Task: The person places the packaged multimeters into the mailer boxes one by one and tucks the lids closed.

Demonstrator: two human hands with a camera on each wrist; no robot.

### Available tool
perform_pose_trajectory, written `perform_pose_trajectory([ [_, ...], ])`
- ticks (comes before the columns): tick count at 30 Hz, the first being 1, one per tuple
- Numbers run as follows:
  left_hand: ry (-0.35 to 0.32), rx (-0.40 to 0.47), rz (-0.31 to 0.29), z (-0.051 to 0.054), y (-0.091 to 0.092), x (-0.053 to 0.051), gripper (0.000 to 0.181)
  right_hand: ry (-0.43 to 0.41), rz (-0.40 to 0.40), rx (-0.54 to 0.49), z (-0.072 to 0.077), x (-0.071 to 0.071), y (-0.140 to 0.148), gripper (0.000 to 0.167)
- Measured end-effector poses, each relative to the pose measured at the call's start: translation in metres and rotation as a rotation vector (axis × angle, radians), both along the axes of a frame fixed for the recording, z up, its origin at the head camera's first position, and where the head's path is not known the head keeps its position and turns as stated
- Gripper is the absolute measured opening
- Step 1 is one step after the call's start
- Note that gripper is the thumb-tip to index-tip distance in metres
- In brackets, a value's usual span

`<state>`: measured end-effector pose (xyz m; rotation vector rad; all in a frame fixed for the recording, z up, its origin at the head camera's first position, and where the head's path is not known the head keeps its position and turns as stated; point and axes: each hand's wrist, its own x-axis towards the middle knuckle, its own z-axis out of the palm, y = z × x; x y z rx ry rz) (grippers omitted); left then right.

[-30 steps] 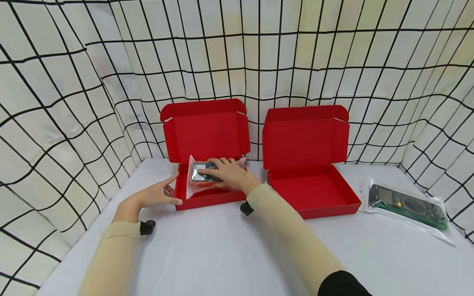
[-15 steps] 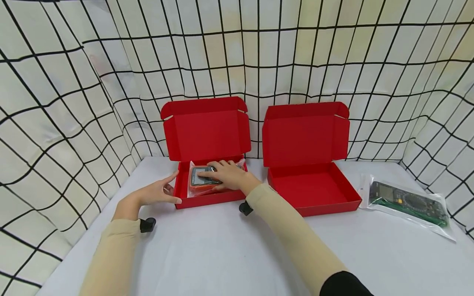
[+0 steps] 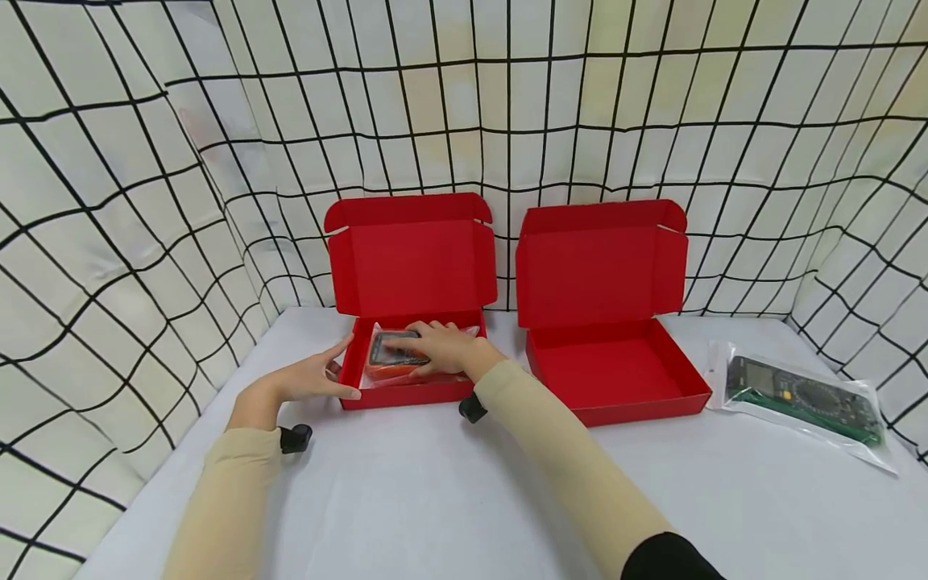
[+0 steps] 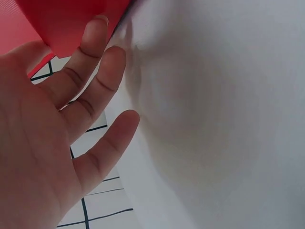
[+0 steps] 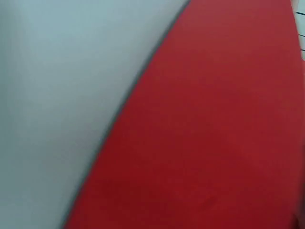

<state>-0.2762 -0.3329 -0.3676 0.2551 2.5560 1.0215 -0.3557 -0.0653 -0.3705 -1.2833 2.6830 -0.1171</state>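
Observation:
In the head view, a clear plastic bag holding an orange-edged device with a grey screen [image 3: 392, 348], which looks like a multimeter, lies inside the left red box [image 3: 420, 394]. My right hand [image 3: 445, 350] rests on top of it with fingers extended, covering its right part. My left hand [image 3: 308, 380] touches the box's front left corner, thumb and forefinger spread around it. The left wrist view shows the loose fingers of that hand [image 4: 43, 129] beside the red box wall [image 4: 66, 28]. Only the red box side [image 5: 205, 124] and white tabletop appear in the right wrist view.
A second red box [image 3: 616, 374] stands to the right with its lid raised. Farther right lies a bagged black-and-green multimeter [image 3: 805, 399]. White cloth walls with a black grid [image 3: 507, 129] enclose the back and sides of the white table [image 3: 406, 491].
The bagged device now sits lower and flatter in the left box, shifted slightly left with my right hand on it. The box has shifted slightly right in view. My left hand stays at the corner.

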Motion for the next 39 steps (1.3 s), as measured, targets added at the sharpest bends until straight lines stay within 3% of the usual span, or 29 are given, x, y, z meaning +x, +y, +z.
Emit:
perform_pose_trajectory([
  [8,0.013,-0.003,0.000,0.002,0.002,0.001,0.114,0.000,-0.007,-0.018,-0.005,0.001,0.001,0.083],
  [21,-0.015,-0.041,0.008,0.004,0.002,-0.002,0.115,0.013,-0.051,0.064,-0.010,0.006,0.000,0.085],
  [31,-0.028,-0.084,0.026,0.007,0.002,-0.004,0.113,-0.070,-0.047,-0.027,-0.009,0.006,0.007,0.076],
  [39,0.044,-0.148,0.049,0.014,0.006,-0.003,0.097,-0.138,-0.080,-0.083,0.004,0.011,0.019,0.070],
])
